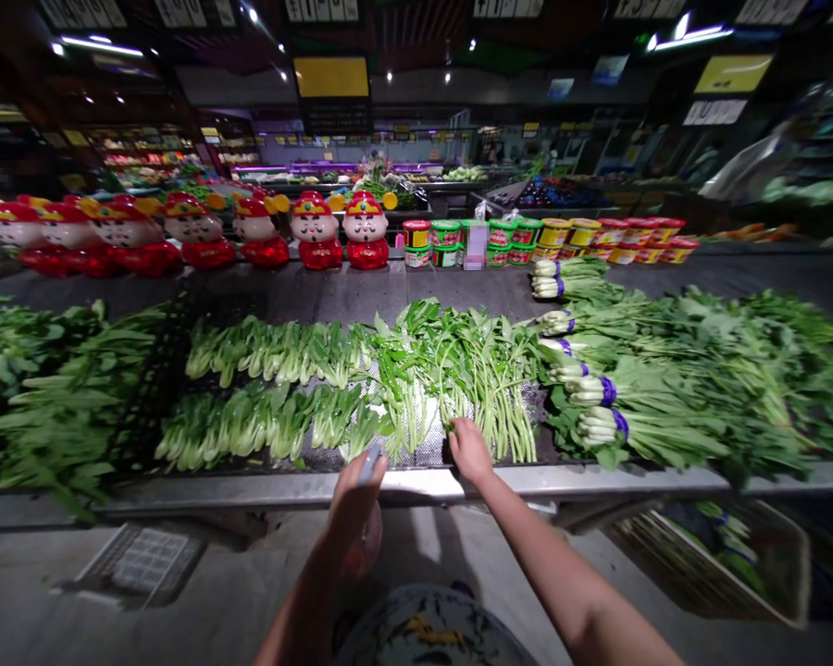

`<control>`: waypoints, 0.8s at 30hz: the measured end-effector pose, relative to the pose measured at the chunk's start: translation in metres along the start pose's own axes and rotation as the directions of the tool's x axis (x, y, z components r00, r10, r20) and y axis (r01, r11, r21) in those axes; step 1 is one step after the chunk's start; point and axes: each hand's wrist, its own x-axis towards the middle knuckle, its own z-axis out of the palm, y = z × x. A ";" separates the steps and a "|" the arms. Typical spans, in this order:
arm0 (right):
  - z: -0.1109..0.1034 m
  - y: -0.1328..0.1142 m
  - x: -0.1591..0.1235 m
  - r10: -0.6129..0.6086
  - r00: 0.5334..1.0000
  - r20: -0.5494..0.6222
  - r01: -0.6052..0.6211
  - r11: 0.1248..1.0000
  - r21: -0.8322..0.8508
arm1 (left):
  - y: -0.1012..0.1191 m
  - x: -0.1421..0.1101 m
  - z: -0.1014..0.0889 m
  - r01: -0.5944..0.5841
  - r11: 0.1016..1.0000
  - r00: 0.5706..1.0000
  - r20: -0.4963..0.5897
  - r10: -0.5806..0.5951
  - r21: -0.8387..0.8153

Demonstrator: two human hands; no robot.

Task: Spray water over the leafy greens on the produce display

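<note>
My left hand (pixel 353 486) is closed around a slim grey object (pixel 370 464) at the front edge of the vegetable stand; what kind of object it is does not show. A pinkish, see-through thing (pixel 370 541) hangs just below that hand. At the lower end of the loose long-stemmed leafy greens (pixel 482 370), my right hand (pixel 469 450) has its fingers curled in, and the fingertips are hidden. Whether a stem is between them I cannot make out. Two rows of small bok choy (pixel 270 421) lie left of the greens.
Purple-banded bunches of greens (pixel 652 407) fill the right side, and more leafy vegetables (pixel 76 407) lie far left. Red figurine jars (pixel 317 231) and stacked tubs (pixel 446 242) line the back. A metal rail (pixel 250 488) runs along the front; a crate (pixel 756 573) stands below.
</note>
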 end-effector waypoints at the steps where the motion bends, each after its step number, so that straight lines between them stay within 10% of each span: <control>1: 0.001 -0.003 0.003 -0.006 1.000 0.003 0.006 1.000 -0.005 | 0.005 0.003 -0.003 -0.005 1.000 1.000 -0.013 0.005 -0.014; 13: 0.014 -0.008 0.012 0.036 0.997 -0.062 -0.038 0.999 -0.026 | 0.080 0.055 -0.014 -0.136 0.989 0.991 -0.006 0.136 -0.057; 24: 0.013 -0.007 0.008 0.071 0.996 -0.061 -0.069 0.997 0.024 | 0.077 0.079 -0.010 -0.126 0.991 0.990 -0.067 0.123 -0.040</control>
